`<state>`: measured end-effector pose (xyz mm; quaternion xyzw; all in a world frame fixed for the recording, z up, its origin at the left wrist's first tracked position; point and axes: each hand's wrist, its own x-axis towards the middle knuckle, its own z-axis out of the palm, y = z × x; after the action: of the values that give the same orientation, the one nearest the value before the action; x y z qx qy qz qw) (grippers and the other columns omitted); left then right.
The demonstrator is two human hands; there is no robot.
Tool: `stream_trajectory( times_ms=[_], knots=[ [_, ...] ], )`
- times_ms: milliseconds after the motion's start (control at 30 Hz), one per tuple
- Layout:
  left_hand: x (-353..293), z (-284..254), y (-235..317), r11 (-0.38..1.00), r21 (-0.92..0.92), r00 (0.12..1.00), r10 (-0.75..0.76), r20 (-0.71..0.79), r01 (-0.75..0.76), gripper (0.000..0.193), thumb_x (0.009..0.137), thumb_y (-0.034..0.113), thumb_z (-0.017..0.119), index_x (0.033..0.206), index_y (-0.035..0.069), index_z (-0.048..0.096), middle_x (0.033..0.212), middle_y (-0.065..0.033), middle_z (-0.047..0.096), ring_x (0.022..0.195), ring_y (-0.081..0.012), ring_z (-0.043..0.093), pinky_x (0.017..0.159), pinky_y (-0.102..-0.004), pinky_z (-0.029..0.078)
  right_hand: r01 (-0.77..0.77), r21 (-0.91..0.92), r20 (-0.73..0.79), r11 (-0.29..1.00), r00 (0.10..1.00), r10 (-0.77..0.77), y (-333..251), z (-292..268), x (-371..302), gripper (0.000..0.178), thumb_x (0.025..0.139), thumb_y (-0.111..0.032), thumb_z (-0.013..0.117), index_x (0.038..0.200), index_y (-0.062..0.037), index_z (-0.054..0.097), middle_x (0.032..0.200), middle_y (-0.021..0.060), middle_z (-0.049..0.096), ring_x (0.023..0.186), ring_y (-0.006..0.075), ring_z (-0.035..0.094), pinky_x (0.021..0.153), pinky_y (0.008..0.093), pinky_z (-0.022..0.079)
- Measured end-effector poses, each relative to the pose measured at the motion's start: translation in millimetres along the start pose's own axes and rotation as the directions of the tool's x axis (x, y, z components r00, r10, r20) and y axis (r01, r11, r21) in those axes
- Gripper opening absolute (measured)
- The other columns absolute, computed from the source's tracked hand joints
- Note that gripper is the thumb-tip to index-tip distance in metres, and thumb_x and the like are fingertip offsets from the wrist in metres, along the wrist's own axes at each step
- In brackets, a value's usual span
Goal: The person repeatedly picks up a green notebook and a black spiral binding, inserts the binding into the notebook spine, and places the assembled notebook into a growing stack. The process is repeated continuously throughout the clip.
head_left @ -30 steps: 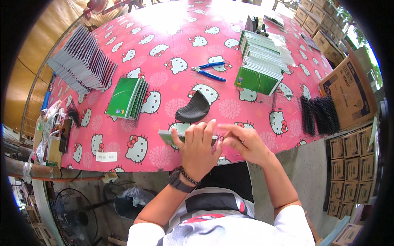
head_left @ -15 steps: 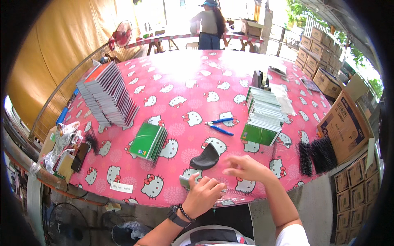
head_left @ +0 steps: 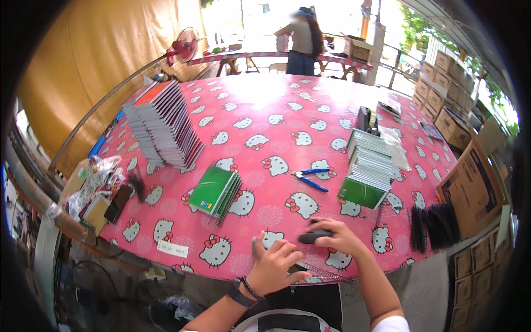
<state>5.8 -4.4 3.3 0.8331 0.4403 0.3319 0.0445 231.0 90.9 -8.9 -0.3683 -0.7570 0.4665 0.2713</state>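
Note:
My left hand (head_left: pixel 276 266) lies with its fingers stretched and apart over a small notebook (head_left: pixel 255 247), which it mostly hides. A dark spiral binding coil (head_left: pixel 329 273) runs out to the right from beneath that hand, along the table's near edge. My right hand (head_left: pixel 338 237) is closed on a black curved piece (head_left: pixel 314 237), held just above or on the table; I cannot tell which. Beyond my hands lie blue-handled cutting pliers (head_left: pixel 312 179). A short stack of green spiral notebooks (head_left: pixel 213 191) sits to the left, and a long leaning row of green notebooks (head_left: pixel 365 185) to the right.
A tall stack of spiral notebooks (head_left: pixel 160 127) stands at the far left of the pink patterned table (head_left: pixel 265 216). Black coils (head_left: pixel 434 228) lie by a cardboard box (head_left: pixel 473 188) at the right. A dark phone (head_left: pixel 118 203) and plastic wrapping are at the left edge. A person (head_left: pixel 302 41) stands at a far table.
My right hand has come down and taken hold of the black curved piece, which lay loose on the table. My left hand's fingers have spread. The whole view has shifted slightly.

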Motion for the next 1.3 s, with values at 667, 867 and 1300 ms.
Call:
stream_trajectory(
  times_ms=[667,867,1300],
  knots=[
    [-15,27,-17,0.997,-0.07,0.96,-0.001,-0.28,-0.02,0.027,0.057,0.031,0.077,0.075,0.016,0.062,0.078,0.0029,0.052,0.093,-0.0159,0.053,0.107,-0.0557,0.02,0.028,0.356,0.099,0.934,0.993,-0.068,-21,33,-40,0.069,0.083,-0.065,0.051,0.096,0.0026,0.059,0.122,0.0226,0.056,0.112,0.0266,0.054,0.101,0.0382,0.038],
    [-10,27,-17,0.986,-0.158,0.958,-0.088,-0.272,0.046,0.04,0.055,0.025,0.082,0.084,0.013,0.058,0.083,0.0026,0.056,0.092,-0.0165,0.055,0.108,-0.0531,0.02,0.085,0.589,0.069,0.804,0.986,-0.154,-18,29,-34,0.069,0.081,-0.062,0.057,0.096,0.0047,0.06,0.123,0.0223,0.056,0.114,0.0277,0.053,0.102,0.039,0.036],
    [-24,15,-27,0.853,-0.429,0.836,-0.449,-0.317,0.295,0.099,0.049,0.02,0.09,0.133,0.013,0.037,0.124,-0.0097,0.048,0.112,-0.0284,0.054,0.104,-0.047,0.03,0.029,0.47,-0.013,0.882,1.0,-0.026,-26,31,-24,0.026,0.077,-0.021,0.049,0.081,0.0017,0.061,0.119,0.0196,0.061,0.108,0.0259,0.057,0.093,0.0348,0.045]
  ],
)
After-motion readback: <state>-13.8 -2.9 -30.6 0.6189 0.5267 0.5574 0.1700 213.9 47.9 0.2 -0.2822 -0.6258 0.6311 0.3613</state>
